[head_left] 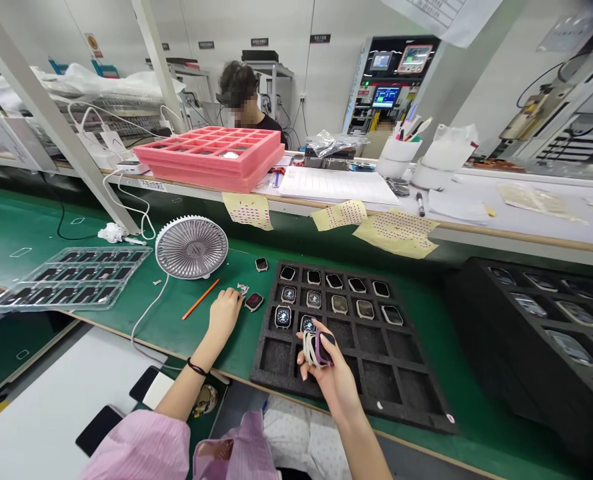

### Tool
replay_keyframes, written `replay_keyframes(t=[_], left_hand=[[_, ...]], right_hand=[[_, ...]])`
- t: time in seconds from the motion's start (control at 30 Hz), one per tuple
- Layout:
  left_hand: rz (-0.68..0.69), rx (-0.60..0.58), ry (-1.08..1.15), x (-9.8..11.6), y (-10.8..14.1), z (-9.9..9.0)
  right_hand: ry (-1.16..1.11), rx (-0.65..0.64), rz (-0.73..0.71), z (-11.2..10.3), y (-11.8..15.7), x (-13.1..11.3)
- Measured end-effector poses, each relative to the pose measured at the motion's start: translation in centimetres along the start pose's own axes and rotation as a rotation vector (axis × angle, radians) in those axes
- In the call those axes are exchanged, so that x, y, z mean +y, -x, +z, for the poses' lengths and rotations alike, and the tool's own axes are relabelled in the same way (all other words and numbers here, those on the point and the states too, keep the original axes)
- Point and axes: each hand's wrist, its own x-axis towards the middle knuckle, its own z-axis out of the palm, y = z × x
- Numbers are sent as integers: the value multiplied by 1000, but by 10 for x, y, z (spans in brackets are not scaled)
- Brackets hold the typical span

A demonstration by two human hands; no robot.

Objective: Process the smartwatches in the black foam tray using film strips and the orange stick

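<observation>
My right hand [339,380] is closed around a small bundle of smartwatches [312,351] with pale and purple edges, held over the front of a black foam tray [271,385]. Whether they are separate watches or bands is partly hidden by my fingers. Several watch cases sit in the tray's rear pockets, and a few have lit faces, such as the lit watch [283,317]. My left hand [223,312] rests on the green bench, fingertips pinched together at some small pale scraps [243,289]. Beside them lies a dark-faced watch [254,302]; another watch [261,265] lies farther back.
A white fan [192,248] and an orange stick [201,299] are left of my left hand. Farther left lies a clear plastic tray [111,301] of dark parts. Black foam [506,360] with watches stands at right. Pink foam trays [256,172] occupy the shelf; a person [246,100] sits behind.
</observation>
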Motion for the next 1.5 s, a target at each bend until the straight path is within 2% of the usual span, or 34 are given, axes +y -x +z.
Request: replay_keyframes(t=[0.13, 0.23, 0.27, 0.33, 0.4, 0.5, 0.6, 0.73, 0.83, 0.9, 0.97, 1.07, 1.13, 1.2, 1.4, 1.5], left_hand=[[4, 8, 32, -1, -2, -7], [-30, 35, 202, 12, 3, -26], [-62, 32, 376, 21, 7, -35], [-119, -58, 811, 44, 18, -51], [-131, -143, 1100, 71, 32, -63], [-105, -143, 1284, 103, 51, -67], [-132, -167, 1338, 120, 60, -60], [-170, -218, 1393, 126, 62, -52], [-206, -223, 1460, 128, 63, -52], [-234, -267, 1504, 130, 63, -55], [-272, -407, 1585, 131, 63, -58], [-368, -693, 1790, 133, 64, -59], [-430, -789, 1900, 134, 64, -58], [-462, -802, 1949, 135, 65, -56], [-446, -873, 1949, 132, 65, -54], [-456, -823, 1913, 131, 66, -55]], right_hand=[[-42, -17, 2, 0, -2, 0], [-69, -25, -5, 2, -3, 0], [-77, -27, -12, 3, -3, -1], [-92, -31, -38, 6, -3, -1], [-101, -29, -75, 10, -2, -1], [-112, -9, -127, 15, -1, 0], [-117, 6, -157, 16, 1, 0], [-64, 26, -184, 15, 3, 2], [3, 61, -220, 14, 3, 4], [47, 84, -250, 12, 3, 5], [79, 99, -281, 10, 3, 5], [94, 79, -320, 6, 3, 6], [85, 49, -325, 3, 4, 6], [74, 34, -316, 2, 4, 6], [73, -21, -251, 3, 8, 6], [99, -14, -239, 3, 9, 9]])
